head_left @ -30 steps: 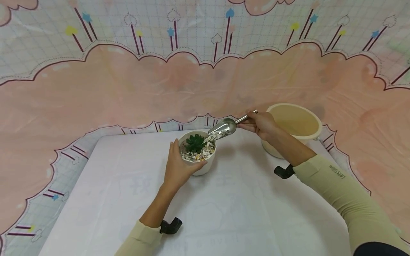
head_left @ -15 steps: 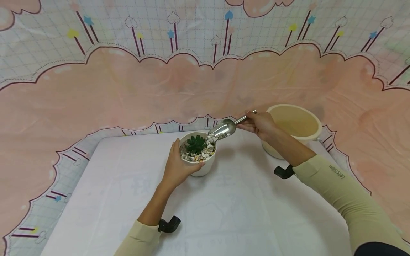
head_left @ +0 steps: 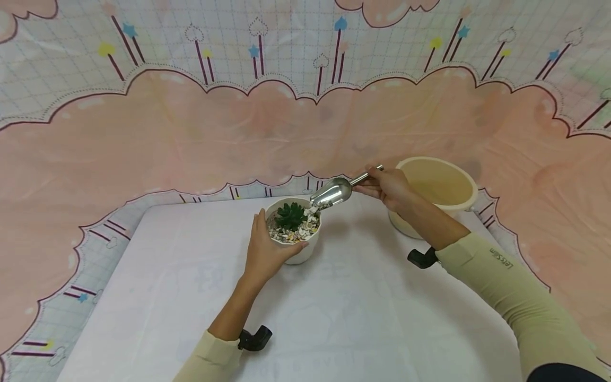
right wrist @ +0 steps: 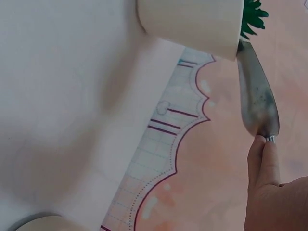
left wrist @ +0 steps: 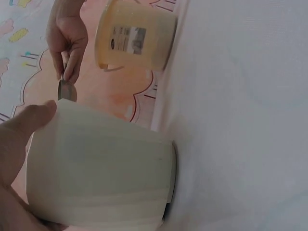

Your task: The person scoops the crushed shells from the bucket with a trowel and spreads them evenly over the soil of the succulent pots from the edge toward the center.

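Note:
A white flower pot (head_left: 306,251) stands on the white table, with a green succulent (head_left: 290,216) and small pale and yellowish pebbles (head_left: 300,234) in it. My left hand (head_left: 264,254) holds the pot from the left and front, thumb near the rim. In my right hand (head_left: 393,188) is the thin handle of a metal scoop (head_left: 338,190), pinched between thumb and fingers. The scoop's mouth tips down at the pot's right rim, and a few pebbles lie at its lip. In the right wrist view the scoop (right wrist: 258,98) meets the rim beside the succulent.
A cream bucket (head_left: 436,180) stands at the table's back right, behind my right forearm. Its label (left wrist: 129,39) shows in the left wrist view. A patterned pink cloth (head_left: 215,127) hangs behind the white table (head_left: 343,313).
Pebbles have slid from the scoop into the right side of the pot, leaving fewer in the scoop. Both hands stay almost where they were.

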{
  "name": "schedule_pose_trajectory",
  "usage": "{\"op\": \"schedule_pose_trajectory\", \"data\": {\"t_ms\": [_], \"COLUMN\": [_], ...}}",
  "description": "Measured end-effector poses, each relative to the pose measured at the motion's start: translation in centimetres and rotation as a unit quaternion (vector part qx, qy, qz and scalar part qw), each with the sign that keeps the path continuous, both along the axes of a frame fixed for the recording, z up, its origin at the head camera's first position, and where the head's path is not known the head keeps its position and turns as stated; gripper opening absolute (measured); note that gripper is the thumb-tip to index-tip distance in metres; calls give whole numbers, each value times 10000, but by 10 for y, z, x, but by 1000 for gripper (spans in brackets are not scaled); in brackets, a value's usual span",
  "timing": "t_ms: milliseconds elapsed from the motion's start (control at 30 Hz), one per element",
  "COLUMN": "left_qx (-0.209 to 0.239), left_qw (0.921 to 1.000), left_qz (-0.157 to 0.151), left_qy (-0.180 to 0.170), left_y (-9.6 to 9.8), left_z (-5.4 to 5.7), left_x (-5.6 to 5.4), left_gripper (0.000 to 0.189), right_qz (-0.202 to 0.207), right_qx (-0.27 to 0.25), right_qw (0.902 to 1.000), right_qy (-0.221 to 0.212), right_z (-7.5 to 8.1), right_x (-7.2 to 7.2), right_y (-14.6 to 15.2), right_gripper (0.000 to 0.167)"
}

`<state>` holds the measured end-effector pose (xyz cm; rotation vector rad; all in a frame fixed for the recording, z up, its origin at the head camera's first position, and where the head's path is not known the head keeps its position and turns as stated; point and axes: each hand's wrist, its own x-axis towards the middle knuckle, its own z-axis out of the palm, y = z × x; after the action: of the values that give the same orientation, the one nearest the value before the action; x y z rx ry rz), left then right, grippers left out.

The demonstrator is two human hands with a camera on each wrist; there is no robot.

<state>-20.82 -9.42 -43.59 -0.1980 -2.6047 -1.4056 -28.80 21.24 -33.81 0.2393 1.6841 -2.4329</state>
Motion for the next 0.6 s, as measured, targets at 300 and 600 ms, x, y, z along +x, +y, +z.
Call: {"op": "schedule_pose_trajectory", "data": {"t_ms": [300,600], "left_qx": [260,-68], "left_qw": [9982,9999], "left_qz": [-464,42], "left_qy": [-262,-131], "left_y": [-9,3], "left_z": [3,4], "left_x": [-6,2], "left_gripper": [130,132], "right_qz": [71,55], "right_qx": [-61,-40], "right_qw": [9999,10000], "right_qy": [-43,-58], "right_z": [1,-2], "right_x": [-1,-3], "right_y": [-1,-2], "right_gripper": [27,25]}}
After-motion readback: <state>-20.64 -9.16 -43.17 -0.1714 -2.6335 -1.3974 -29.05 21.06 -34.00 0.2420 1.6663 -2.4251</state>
